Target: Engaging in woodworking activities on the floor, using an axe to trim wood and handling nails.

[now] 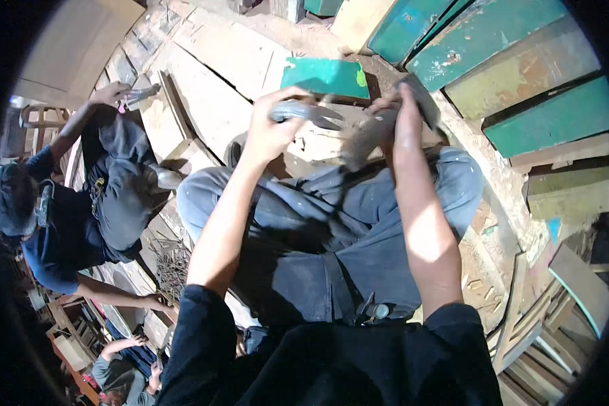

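My left fingers (285, 132) clench pliers (308, 114) | right fingers (407, 108) grip a blurred board (367, 139) | midway, I'd judge; amount left unclear

Dressed in black and blue-grey
We wear a black short-sleeved shirt (338, 365), pale-flecked trousers (287, 267) and a dark strap (339, 287)

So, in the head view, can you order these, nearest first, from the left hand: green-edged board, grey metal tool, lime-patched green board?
1. Grey metal tool: in the left hand.
2. Lime-patched green board: just beyond, rightward.
3. Green-edged board: far lower right.
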A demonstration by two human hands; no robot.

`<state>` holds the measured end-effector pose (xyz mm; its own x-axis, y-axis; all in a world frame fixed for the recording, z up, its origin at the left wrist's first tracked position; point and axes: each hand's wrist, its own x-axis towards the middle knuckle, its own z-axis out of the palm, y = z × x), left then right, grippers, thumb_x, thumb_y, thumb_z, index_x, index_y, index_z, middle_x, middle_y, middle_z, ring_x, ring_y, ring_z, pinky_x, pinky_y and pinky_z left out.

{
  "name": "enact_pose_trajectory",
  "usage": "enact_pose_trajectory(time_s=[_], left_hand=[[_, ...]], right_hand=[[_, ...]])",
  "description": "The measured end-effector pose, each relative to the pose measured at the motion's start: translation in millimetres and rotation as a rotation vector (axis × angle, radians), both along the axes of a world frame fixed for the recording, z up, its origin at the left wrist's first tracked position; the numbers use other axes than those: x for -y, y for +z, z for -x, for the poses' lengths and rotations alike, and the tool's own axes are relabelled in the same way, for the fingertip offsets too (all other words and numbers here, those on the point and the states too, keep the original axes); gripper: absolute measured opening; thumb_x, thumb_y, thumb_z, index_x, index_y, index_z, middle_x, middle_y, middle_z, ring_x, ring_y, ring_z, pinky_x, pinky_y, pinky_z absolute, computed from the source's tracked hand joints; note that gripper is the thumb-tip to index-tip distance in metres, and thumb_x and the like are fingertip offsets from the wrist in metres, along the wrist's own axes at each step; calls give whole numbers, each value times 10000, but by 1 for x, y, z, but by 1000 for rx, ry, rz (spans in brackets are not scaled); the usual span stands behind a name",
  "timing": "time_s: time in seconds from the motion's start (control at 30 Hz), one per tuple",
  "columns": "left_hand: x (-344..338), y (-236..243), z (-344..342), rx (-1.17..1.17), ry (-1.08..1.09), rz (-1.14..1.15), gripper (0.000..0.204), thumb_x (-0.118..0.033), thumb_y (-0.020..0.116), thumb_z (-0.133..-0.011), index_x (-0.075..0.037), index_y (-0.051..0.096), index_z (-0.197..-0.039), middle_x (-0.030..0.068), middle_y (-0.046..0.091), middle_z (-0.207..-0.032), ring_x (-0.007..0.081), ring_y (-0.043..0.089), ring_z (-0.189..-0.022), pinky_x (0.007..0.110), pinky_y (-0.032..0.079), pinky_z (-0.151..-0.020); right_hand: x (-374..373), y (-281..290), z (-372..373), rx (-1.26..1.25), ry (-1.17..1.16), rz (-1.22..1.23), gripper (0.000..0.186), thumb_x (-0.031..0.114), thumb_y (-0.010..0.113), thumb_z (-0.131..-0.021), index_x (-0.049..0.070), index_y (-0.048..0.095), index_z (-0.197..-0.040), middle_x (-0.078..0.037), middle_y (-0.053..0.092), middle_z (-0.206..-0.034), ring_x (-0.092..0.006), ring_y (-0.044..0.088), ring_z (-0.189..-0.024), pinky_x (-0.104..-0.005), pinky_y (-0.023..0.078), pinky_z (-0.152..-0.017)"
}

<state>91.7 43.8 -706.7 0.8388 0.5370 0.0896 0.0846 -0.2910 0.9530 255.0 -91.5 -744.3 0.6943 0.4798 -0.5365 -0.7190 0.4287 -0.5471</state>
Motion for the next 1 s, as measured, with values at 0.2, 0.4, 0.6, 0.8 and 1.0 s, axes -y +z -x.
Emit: enact_pose_trajectory(time_s=[0.2, 0.4, 0.6, 0.8, 1.0], left_hand=[[-17, -11, -51, -171, -42, -219, 246, -163, 641, -798, 0, 668, -982, 138, 675, -797, 207, 632, -715, 328, 490, -674], [26, -88, -136, -407, -264, -326, 364, -246, 669, -777, 9, 645, -1037, 245, 653, -900, 341, 661, -876, 398, 500, -738], [15, -96, -113, -274, -366, -395, 325, -97, 648, -775, -21, 627, -1090, 181, 659, -1040, 307, 649, -964, 354, 518, -805], [-29, 57, 56, -257, -9, -454, 343, -2, 615, -782, -14, 606, -1124, 85, 654, -919, 151, 618, -874, 281, 478, -813], [-38, 73, 348, -375, 580, -215, 156, -74, 544, -948, 36, 607, -1040, 33, 625, -953, 89, 578, -885, 229, 453, -797]], right_hand=[[21, 22, -39, 122, -290, -135, 235, 308, 521, -937, 103, 430, -862, -31, 489, -675, -173, 514, -574, -355, 464, -529], [30, 32, -46, 329, -451, 12, 276, 326, 499, -947, 82, 441, -830, -40, 489, -658, -182, 504, -518, -365, 466, -481], [21, 30, -34, 316, -420, 60, 290, 317, 531, -939, 66, 435, -829, -59, 500, -641, -197, 508, -479, -358, 480, -452], [22, 17, -42, 145, -318, 127, 235, 299, 504, -940, 112, 493, -798, -21, 514, -677, -168, 514, -582, -335, 476, -567], [34, -55, -89, -445, 93, -731, 65, 36, 489, -866, 18, 473, -806, -65, 496, -747, -176, 531, -653, -323, 491, -648]])
